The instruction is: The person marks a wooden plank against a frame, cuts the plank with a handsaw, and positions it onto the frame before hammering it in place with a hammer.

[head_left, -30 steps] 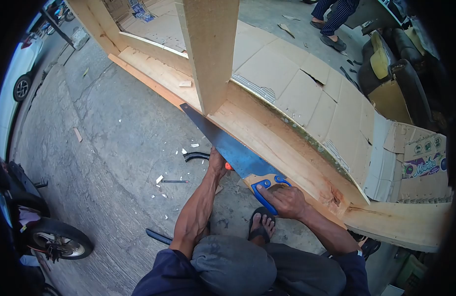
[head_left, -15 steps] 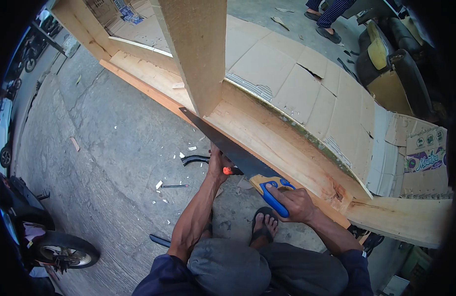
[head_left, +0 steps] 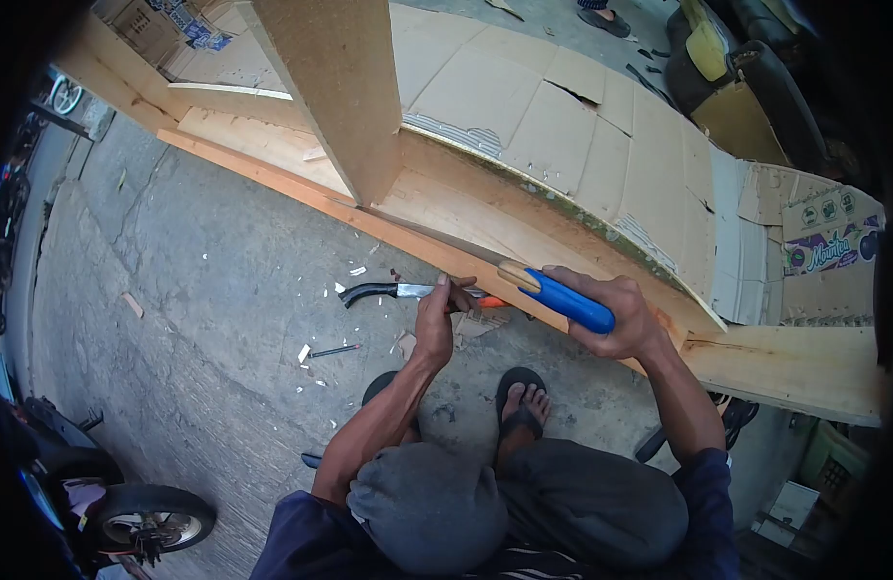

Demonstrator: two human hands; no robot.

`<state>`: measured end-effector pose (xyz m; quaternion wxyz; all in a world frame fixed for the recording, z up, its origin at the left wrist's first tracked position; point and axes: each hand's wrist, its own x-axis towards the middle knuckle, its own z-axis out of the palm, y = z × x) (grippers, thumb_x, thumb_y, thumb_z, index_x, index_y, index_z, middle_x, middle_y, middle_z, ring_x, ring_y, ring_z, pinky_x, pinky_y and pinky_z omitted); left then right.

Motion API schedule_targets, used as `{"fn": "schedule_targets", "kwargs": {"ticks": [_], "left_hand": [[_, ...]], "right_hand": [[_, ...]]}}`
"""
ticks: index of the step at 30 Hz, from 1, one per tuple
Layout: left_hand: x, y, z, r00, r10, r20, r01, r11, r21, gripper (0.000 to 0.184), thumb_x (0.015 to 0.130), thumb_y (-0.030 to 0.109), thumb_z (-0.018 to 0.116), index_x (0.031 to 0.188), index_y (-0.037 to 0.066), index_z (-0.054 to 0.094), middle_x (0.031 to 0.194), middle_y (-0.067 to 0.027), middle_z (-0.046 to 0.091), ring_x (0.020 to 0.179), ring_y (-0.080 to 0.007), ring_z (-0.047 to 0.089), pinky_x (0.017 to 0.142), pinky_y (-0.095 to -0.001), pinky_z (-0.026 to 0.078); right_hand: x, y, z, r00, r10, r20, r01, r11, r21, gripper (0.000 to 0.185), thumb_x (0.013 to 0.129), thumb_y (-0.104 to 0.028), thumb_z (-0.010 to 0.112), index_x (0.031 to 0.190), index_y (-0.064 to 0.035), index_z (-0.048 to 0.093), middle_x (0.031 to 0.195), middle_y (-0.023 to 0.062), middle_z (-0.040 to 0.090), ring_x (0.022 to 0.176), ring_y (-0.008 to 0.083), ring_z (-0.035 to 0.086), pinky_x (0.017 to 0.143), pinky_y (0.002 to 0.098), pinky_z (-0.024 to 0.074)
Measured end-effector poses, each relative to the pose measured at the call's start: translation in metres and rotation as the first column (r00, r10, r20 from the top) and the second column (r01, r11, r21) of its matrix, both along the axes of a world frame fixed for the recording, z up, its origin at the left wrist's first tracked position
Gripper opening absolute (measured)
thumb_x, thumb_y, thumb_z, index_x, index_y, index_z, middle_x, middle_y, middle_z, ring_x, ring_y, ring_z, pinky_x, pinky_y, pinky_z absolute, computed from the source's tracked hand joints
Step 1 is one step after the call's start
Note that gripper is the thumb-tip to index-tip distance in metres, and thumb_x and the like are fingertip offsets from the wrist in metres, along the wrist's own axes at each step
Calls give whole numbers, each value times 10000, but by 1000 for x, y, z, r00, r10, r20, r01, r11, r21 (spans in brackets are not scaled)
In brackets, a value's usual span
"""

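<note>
My right hand (head_left: 615, 314) is closed round the blue handle of a hand saw (head_left: 572, 300). The saw is turned nearly edge-on, its thin blade lying along the lower board of a wooden frame (head_left: 263, 176). My left hand (head_left: 439, 319) is just below that board, its fingers apart with nothing visible in them. Behind it on the concrete lies a tool with a black curved handle and a metal part (head_left: 371, 291). An orange object (head_left: 492, 302) shows to the right of my left fingers, partly under the board.
An upright board (head_left: 335, 87) rises from the frame, with cardboard (head_left: 553, 126) beyond it. White scraps and a thin dark rod (head_left: 334, 350) lie on the ground. A motorcycle wheel (head_left: 151, 522) is at lower left, a torn black seat (head_left: 756, 97) upper right, and a person's foot (head_left: 604, 21) farther back.
The saw has rolled from showing its broad blade to nearly edge-on, and its handle has risen. My left hand has shifted, uncovering more of the black-handled tool. The camera view has shifted too.
</note>
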<state>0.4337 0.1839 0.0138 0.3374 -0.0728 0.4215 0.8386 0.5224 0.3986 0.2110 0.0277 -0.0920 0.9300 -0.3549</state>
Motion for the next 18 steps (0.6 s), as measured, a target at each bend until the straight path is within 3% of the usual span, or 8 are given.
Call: {"fn": "schedule_targets", "kwargs": {"ticks": [1,2,6,9,11,14,16,18], "left_hand": [[3,4,-19,957,107,-270,-93,994,64,517,1071,341,403,681,32,546,674,-134,589,669,-241,590,661,-383,480],[2,20,-2,969,233,-81,-210,952,223,555,1058,286,404,539,89,409,503,-87,442,482,-211,442,544,-387,427],[-5,42,24,911,383,153,-379,924,-54,502,1034,216,348,536,152,357,451,-45,289,407,-204,306,487,-371,376],[2,48,35,922,372,110,-360,926,-116,507,1033,221,344,529,157,351,446,-37,282,405,-200,303,493,-371,376],[5,40,25,944,330,-13,-328,942,73,494,1030,214,341,540,158,355,439,-32,278,397,-191,272,469,-368,347],[-15,46,25,915,390,101,-388,921,-44,491,1027,213,358,539,158,353,437,-33,286,394,-188,266,458,-369,339],[-17,55,39,909,391,145,-357,909,-216,487,1020,205,379,536,162,342,437,-33,277,394,-189,266,454,-371,336],[-14,57,37,939,334,89,-314,932,-184,494,1019,222,392,533,162,330,440,-34,254,403,-195,266,480,-376,353]], "right_hand": [[-2,0,3,999,-5,-35,4,1000,-23,748,702,-73,727,1434,-93,573,1125,175,740,823,286,755,756,341,604],[-2,4,4,1000,3,9,-3,1000,-1,733,725,-81,716,1443,-111,567,1162,174,732,842,286,756,795,333,598],[-1,-2,11,998,-28,50,27,1000,15,718,743,-79,698,1447,-126,565,1168,147,736,840,280,755,790,332,597],[0,-5,10,998,-36,48,37,999,-21,727,737,-78,693,1451,-129,562,1168,159,733,842,283,753,792,336,595],[-2,0,16,998,-39,58,39,999,-1,727,740,-72,690,1453,-129,559,1163,168,733,845,288,752,794,340,593],[-3,-1,9,994,-35,107,43,996,-73,721,735,-74,694,1444,-126,569,1153,184,732,851,287,752,797,342,594],[-11,2,7,996,-79,-40,75,992,-100,705,731,-74,697,1425,-123,589,1083,174,748,807,277,749,757,355,590],[-17,1,13,997,-75,-19,73,993,-92,700,726,-75,695,1418,-119,597,1040,164,752,767,271,733,739,341,582]]}}
